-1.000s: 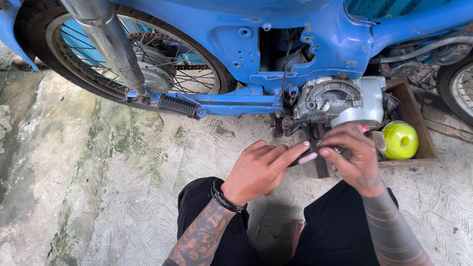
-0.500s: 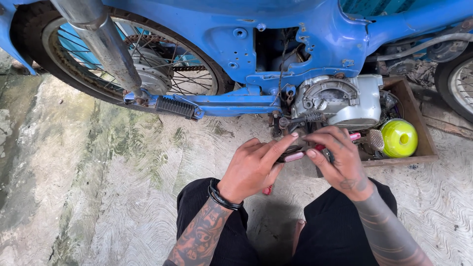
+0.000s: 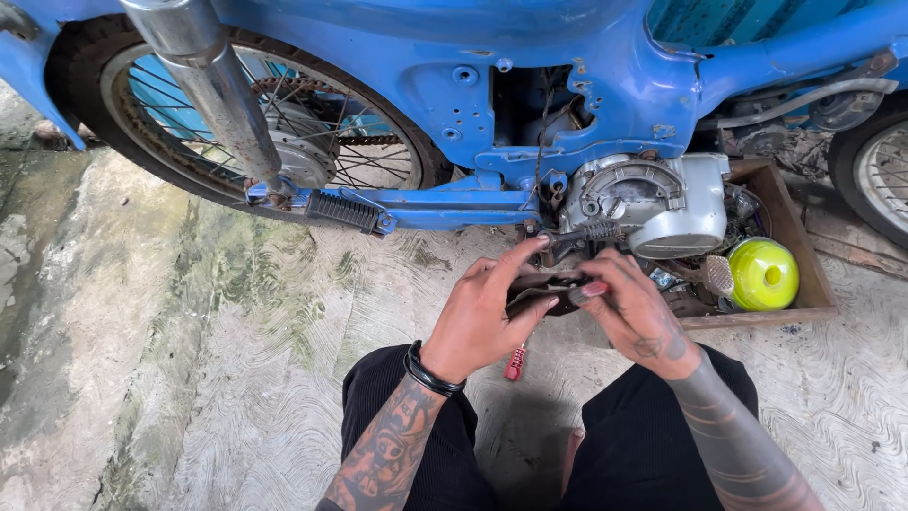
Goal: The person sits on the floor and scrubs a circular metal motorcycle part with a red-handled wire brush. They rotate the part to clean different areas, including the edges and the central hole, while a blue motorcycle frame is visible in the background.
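A small dark tool with a pinkish tip sits between both hands, low in front of the silver engine cover of a blue motorbike. It is narrow and mostly hidden by fingers, so its exact kind cannot be told.

The left hand grips it from the left — thumb underneath, middle fingers curled over the top, the forefinger stretched out straight and pointing up toward the engine. The right hand closes on the other end, its fingers bent inward and pinching the pink end against the thumb. Both hands are clenched on the tool, touching each other at the fingertips.

Just below the hands a red-handled screwdriver lies on the concrete floor, between the person's knees. To the right, a wooden box holds a yellow-green round cap and a wire brush — all near the right hand but not touched.
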